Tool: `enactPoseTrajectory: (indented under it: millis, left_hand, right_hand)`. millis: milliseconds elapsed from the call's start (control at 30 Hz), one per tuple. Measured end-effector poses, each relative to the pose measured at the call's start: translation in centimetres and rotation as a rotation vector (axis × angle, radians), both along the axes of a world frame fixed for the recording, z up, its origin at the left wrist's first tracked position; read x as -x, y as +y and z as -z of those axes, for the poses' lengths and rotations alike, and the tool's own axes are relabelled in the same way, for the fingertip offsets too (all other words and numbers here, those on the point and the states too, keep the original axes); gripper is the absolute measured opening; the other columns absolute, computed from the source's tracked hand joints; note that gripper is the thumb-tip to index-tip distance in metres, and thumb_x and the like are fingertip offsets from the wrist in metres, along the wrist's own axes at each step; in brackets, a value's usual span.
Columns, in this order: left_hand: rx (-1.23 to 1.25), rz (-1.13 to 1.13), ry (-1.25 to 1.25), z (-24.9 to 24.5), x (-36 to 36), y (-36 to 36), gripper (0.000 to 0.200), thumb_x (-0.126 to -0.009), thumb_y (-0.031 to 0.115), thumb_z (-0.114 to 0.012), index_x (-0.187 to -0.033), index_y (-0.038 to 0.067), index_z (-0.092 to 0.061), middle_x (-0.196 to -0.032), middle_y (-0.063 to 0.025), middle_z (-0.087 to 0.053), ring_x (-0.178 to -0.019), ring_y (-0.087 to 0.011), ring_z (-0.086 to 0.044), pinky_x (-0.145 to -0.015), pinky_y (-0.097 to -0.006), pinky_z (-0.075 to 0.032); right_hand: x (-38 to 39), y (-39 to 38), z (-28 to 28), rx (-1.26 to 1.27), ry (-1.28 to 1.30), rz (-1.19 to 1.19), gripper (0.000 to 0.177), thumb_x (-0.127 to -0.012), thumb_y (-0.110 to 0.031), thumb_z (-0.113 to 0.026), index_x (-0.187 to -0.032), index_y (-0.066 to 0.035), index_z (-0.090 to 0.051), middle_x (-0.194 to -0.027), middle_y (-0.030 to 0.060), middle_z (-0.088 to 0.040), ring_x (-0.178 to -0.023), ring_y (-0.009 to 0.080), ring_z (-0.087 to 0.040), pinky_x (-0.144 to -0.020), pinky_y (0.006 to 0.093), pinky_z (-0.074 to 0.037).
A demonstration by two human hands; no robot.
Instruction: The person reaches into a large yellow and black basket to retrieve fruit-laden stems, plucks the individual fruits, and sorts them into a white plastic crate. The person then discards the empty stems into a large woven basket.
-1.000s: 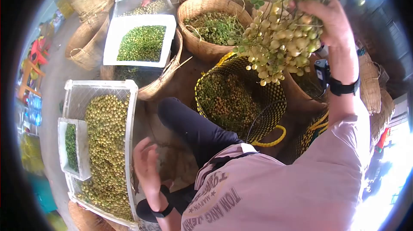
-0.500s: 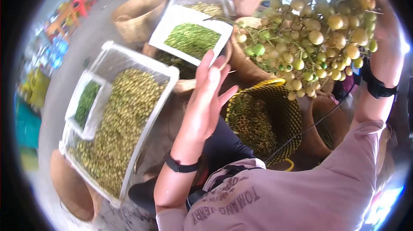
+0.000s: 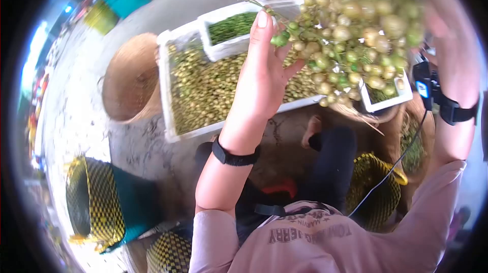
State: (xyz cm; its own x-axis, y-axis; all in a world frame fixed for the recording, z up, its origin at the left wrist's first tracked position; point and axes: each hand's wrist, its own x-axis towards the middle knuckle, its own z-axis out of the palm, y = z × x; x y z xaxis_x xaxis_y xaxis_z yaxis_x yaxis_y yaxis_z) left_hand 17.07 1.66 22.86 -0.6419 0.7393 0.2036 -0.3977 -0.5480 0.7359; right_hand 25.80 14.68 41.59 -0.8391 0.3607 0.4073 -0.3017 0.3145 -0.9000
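Raised and near upright, the left hand [image 3: 265, 72] is just beside the fruit bunch [image 3: 351, 39], its grip loosely spread and holding nothing visible, while the bunch hangs between it and the lifted right hand [image 3: 443, 16], whose grip is too blurred and hidden to judge.

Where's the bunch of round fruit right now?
The bunch of round fruit is at the upper right of the head view, between the left hand and the right hand, overlapping the white crate's right end.
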Motion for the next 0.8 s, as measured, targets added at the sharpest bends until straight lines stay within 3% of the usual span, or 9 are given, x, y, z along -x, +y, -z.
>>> enactPoseTrajectory:
  millis: [133, 233, 267, 300, 367, 400, 433, 600, 800]
  left_hand:
    - [0.038, -0.161, 0.011, 4.1, 7.6, -3.5, 0.099, -0.083, 0.069, -0.052, -0.153, 0.021, -0.003, -0.158, -0.0097, 0.002, -0.144, -0.0394, -0.001, -0.109, -0.065, -0.008]
    - [0.1, -0.35, -0.063, 6.6, 12.1, -6.2, 0.083, -0.087, 0.065, -0.05, -0.149, 0.017, -0.025, -0.149, -0.0123, -0.027, -0.139, -0.0289, -0.021, -0.112, -0.0523, -0.014]
    - [0.156, -0.356, -0.075, 8.1, 14.1, -7.1, 0.083, -0.087, 0.068, -0.046, -0.149, 0.017, -0.026, -0.153, -0.0131, -0.021, -0.141, -0.0287, -0.018, -0.114, -0.0515, -0.008]
    - [0.221, -0.376, -0.045, 9.8, 16.0, -8.1, 0.086, -0.086, 0.071, -0.04, -0.15, 0.016, -0.022, -0.155, -0.0132, -0.016, -0.143, -0.0298, -0.015, -0.114, -0.0522, -0.01]
    - [0.283, -0.337, -0.205, 14.0, 19.6, -10.0, 0.089, -0.086, 0.074, -0.035, -0.151, 0.016, -0.017, -0.157, -0.0129, -0.012, -0.143, -0.0311, -0.015, -0.113, -0.0534, -0.015]
    - [0.326, -0.372, -0.215, 15.8, 20.8, -10.6, 0.091, -0.086, 0.075, -0.032, -0.152, 0.015, -0.013, -0.158, -0.0128, -0.009, -0.143, -0.0322, -0.017, -0.112, -0.0532, -0.02]
    - [0.346, -0.317, -0.32, 17.4, 21.6, -11.4, 0.089, -0.087, 0.073, -0.033, -0.152, 0.015, -0.011, -0.157, -0.0133, -0.012, -0.142, -0.0325, -0.019, -0.112, -0.0517, -0.021]
    - [0.535, -0.596, -0.258, 26.2, 24.1, -12.7, 0.088, -0.09, 0.069, -0.032, -0.152, 0.011, -0.012, -0.156, -0.0149, -0.018, -0.142, -0.032, -0.021, -0.112, -0.0463, -0.023]
    - [0.916, -0.855, -0.072, 23.8, 23.7, -14.5, 0.074, -0.096, 0.058, -0.027, -0.147, 0.005, -0.026, -0.148, -0.021, -0.033, -0.137, -0.0333, -0.034, -0.111, -0.0452, -0.03]
  right_hand:
    - [12.1, -0.3, 6.8, -0.024, -0.15, -0.132, 0.02, -0.076, -0.007, -0.063, -0.094, 0.002, -0.064, -0.094, 0.0116, -0.066, -0.085, 0.0191, -0.063, -0.08, 0.0355, -0.051]
    - [20.2, -3.3, 12.2, -0.013, -0.118, -0.202, 0.008, -0.071, -0.004, -0.066, -0.078, -0.001, -0.065, -0.084, 0.0113, -0.066, -0.077, 0.0172, -0.062, -0.07, 0.0339, -0.052]
    - [20.2, -5.6, 12.2, -0.032, -0.202, -0.264, 0.051, -0.071, -0.012, -0.07, -0.119, -0.003, -0.057, -0.095, 0.0082, -0.067, -0.08, 0.0162, -0.064, -0.073, 0.0299, -0.05]
    - [23.1, -7.4, 15.3, 0.086, -0.023, -0.137, 0.029, -0.071, -0.011, -0.069, -0.098, -0.002, -0.066, -0.087, 0.0073, -0.066, -0.079, 0.0146, -0.062, -0.072, 0.0281, -0.049]
    - [28.8, -8.3, 19.7, 0.054, -0.281, -0.074, 0.041, -0.071, -0.009, -0.071, -0.11, -0.004, -0.061, -0.084, 0.0064, -0.065, -0.083, 0.0139, -0.061, -0.076, 0.0288, -0.049]
    - [30.9, -9.1, 21.5, 0.088, -0.356, -0.084, 0.032, -0.074, 0.002, -0.063, -0.106, -0.001, -0.061, -0.072, 0.0009, -0.056, -0.055, 0.0081, -0.049, -0.048, 0.0219, -0.043]
    - [32.8, -10.4, 24.1, 0.278, -0.24, -0.083, 0.039, -0.074, 0.003, -0.064, -0.112, -0.001, -0.058, -0.074, 0.0025, -0.058, -0.058, 0.0066, -0.052, -0.047, 0.0197, -0.044]
    - [41.4, -11.9, 35.0, 0.094, -0.324, -0.065, 0.065, -0.072, -0.005, -0.071, -0.13, 0.006, -0.044, -0.097, 0.0156, -0.064, -0.08, 0.0193, -0.064, -0.074, 0.0292, -0.055]
    - [42.9, -11.8, 38.8, -0.258, -0.689, 0.02, 0.099, -0.065, -0.033, -0.082, -0.137, 0.01, -0.03, -0.137, 0.0314, -0.037, -0.122, 0.037, -0.048, -0.101, 0.0371, -0.044]
